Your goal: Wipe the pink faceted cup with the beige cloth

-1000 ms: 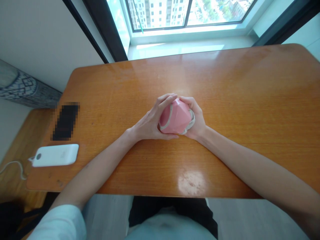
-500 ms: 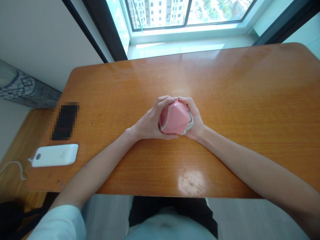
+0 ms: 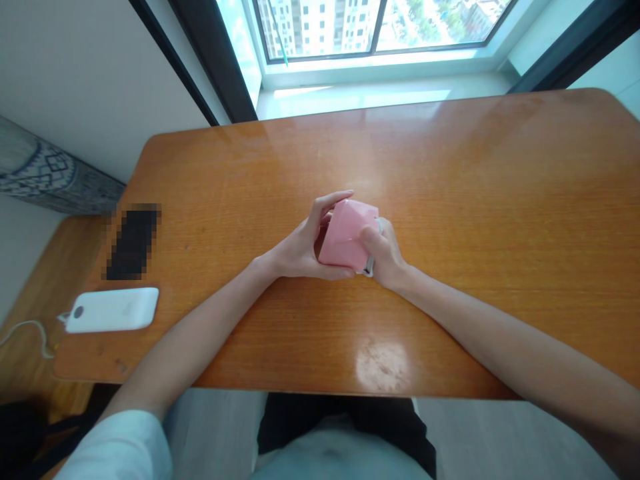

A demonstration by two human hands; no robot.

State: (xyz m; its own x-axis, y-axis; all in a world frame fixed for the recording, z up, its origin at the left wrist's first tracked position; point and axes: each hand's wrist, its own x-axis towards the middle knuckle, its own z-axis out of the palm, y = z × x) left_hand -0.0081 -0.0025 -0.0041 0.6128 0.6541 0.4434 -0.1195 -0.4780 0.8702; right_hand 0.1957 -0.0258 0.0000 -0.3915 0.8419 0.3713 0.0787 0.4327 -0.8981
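Observation:
A pink, glossy object with flat facets (image 3: 345, 237) is held up over the middle of the table, between both hands. Part of a whitish-grey trim shows along its right and lower right side; its kind is not clear. My left hand (image 3: 313, 243) curves around its left side, fingers at the top edge and thumb along the bottom, with a gap at the palm. My right hand (image 3: 389, 255) grips it from the right, the thumb pressed on the facing side. The right fingers are mostly hidden behind it.
On the wooden table (image 3: 475, 233), a dark blurred-out rectangle (image 3: 133, 243) lies at the left. Nearer me is a white oblong device (image 3: 113, 310) with a white cable (image 3: 35, 325) running off the left edge. A window (image 3: 373, 30) is beyond the far edge.
The pink object has turned, so a different set of facets faces me and less trim shows. My right thumb has come onto its front. The left fingers have loosened slightly.

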